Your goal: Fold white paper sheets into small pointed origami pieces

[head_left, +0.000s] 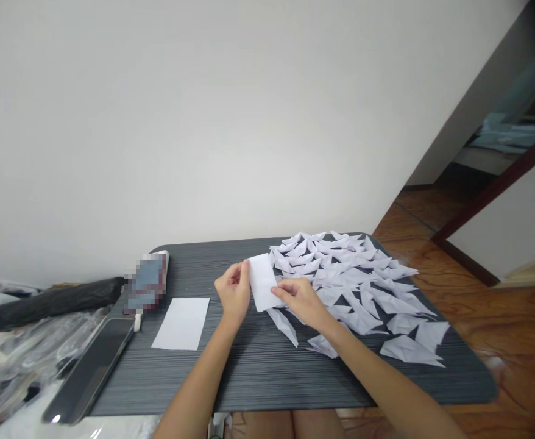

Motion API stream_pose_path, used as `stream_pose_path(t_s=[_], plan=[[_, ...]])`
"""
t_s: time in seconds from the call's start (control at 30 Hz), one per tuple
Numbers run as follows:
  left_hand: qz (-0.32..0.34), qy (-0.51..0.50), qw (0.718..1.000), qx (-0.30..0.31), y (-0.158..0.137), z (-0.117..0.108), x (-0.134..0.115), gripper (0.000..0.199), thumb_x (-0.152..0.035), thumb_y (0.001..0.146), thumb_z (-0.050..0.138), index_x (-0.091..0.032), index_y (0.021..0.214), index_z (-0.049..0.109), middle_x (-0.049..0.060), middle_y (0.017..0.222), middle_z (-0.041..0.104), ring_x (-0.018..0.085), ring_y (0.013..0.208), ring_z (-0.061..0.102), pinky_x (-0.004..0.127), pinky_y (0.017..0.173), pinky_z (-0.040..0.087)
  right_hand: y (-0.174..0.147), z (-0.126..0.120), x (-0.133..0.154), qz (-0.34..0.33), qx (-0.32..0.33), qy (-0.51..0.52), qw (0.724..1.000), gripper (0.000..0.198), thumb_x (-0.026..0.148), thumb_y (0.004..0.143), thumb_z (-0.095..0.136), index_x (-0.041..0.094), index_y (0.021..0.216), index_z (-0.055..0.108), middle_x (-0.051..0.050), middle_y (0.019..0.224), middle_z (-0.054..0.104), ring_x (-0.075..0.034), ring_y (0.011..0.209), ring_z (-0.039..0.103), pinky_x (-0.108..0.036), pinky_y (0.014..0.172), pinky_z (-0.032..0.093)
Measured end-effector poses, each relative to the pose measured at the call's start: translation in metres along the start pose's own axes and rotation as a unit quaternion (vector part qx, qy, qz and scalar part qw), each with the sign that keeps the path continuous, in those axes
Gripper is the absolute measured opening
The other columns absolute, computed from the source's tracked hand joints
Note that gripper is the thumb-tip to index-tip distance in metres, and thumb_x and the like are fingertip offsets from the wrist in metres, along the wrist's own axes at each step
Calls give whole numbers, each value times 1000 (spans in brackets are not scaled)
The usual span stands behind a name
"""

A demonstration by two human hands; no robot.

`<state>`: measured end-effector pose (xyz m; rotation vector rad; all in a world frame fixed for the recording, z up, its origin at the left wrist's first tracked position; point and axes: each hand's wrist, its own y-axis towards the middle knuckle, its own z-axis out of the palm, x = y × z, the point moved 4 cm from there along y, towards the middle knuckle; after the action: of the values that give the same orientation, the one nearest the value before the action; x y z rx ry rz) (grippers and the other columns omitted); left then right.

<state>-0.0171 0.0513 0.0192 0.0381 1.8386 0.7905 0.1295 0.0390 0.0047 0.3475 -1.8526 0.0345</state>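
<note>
Holding a white paper in both hands, over the middle of the dark table.
Our left hand pinches its left edge between thumb and fingers, while our right hand grips the lower right edge the same way; whether it already has a crease, we cannot tell. Close by on our right, a crowd of folded papers with pointed ends covers much of that side, and we judge those done. The one we hold is flat and four-sided, so its shaping seems barely begun. To our left lies a flat white sheet, not yet folded like the others; we cannot tell if more are under it. Farther left, a phone rests at the table's edge.
</note>
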Motion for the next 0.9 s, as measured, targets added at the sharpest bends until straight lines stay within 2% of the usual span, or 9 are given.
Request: stream_pose_path(t_s=[0.1,0.17,0.23,0.3,0.5,0.63,0.8,0.87,0.9], plan=[[165,120,979,14,2,-2,-13,23,-24,80,50,-15,98,62,12,98,66,20,86,61,33,78,37,-1,-5,-1,-28,-69,-143,987,27,24,80,45,15,56,56,0,53,53,-13,52,48,-24,52,34],[294,188,935,61,-5,2,-25,29,-18,80,49,-19,109,56,14,117,56,23,106,52,38,90,25,-2,-9,-1,-52,-81,-230,969,26,22,81,44,16,59,56,-2,56,55,-14,54,50,-25,54,34],[400,217,876,160,-18,10,-33,29,-11,82,44,-21,107,56,11,117,56,22,112,48,39,93,17,-3,-10,1,-83,-67,-281,954,23,18,81,42,15,62,56,-4,60,58,-16,58,52,-26,56,35],[447,232,832,233,-28,16,-36,28,-7,84,39,-20,102,57,9,109,62,20,112,48,39,94,14,-4,-9,3,-113,-44,-300,946,20,13,80,41,15,65,55,-6,65,59,-17,62,54,-26,59,36],[432,277,824,239,-27,19,-30,20,-12,86,40,-14,71,53,3,75,66,18,98,55,39,89,14,-8,-8,16,-141,13,-279,950,21,16,84,41,15,70,57,-5,70,61,-17,69,55,-25,63,37],[424,299,830,207,-12,12,-22,20,-17,86,42,-15,68,51,2,69,64,18,93,55,40,86,15,-7,-17,19,-113,39,-276,954,24,19,85,41,16,70,59,-4,70,63,-16,69,57,-24,62,37],[317,332,884,86,16,-9,-17,25,-17,87,39,-14,65,51,2,62,61,20,88,55,39,82,18,-6,-38,13,-73,80,-317,942,26,20,85,42,16,66,60,-5,68,64,-17,66,58,-25,62,37],[288,304,901,116,16,-10,-21,24,-18,87,37,-15,70,53,3,68,61,19,89,55,38,82,20,-7,-42,12,-74,97,-334,935,27,21,85,42,16,65,60,-5,68,63,-17,67,58,-26,63,37],[299,274,895,184,11,-4,-25,22,-20,87,38,-15,74,55,4,74,62,18,90,54,37,81,23,-8,-41,12,-80,105,-334,933,26,21,85,42,16,66,60,-6,69,64,-18,68,58,-26,65,38]])
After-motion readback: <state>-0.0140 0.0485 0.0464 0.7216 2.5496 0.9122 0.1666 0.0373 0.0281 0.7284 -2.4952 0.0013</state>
